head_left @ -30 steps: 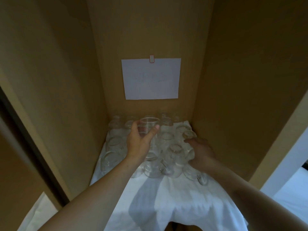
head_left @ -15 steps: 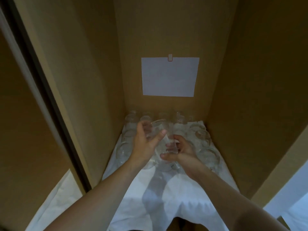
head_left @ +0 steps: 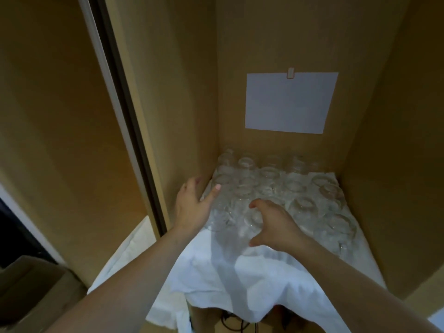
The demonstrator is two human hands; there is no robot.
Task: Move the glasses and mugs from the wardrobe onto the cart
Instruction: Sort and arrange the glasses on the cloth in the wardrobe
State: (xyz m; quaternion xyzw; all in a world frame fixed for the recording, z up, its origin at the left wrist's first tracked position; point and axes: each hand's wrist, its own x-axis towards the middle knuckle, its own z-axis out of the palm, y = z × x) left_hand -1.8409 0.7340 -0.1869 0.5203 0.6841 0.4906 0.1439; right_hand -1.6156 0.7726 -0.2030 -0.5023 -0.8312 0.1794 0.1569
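Note:
Several clear glasses (head_left: pixel 302 207) stand upside down in rows on a white cloth (head_left: pixel 240 280) on the wardrobe shelf, filling its back and right side. My left hand (head_left: pixel 192 207) hovers at the front left of the group, next to the wardrobe's left wall, with fingers and thumb spread and nothing in it. My right hand (head_left: pixel 274 224) reaches in at the front middle, its fingers and thumb curled round a clear glass (head_left: pixel 249 221) in the front row. The image is blurred around the hands. No cart is in view.
The wardrobe's brown walls (head_left: pixel 396 164) close in on three sides. A white sheet of paper (head_left: pixel 288 104) hangs on the back wall. A sliding door edge (head_left: pixel 125 116) runs down the left. The cloth hangs over the shelf's front edge. A brown box (head_left: pixel 28 292) sits lower left.
My left hand has let go of the glass it held up and moved left, now spread. My right hand has closed round a front-row glass. The view has swung to the left.

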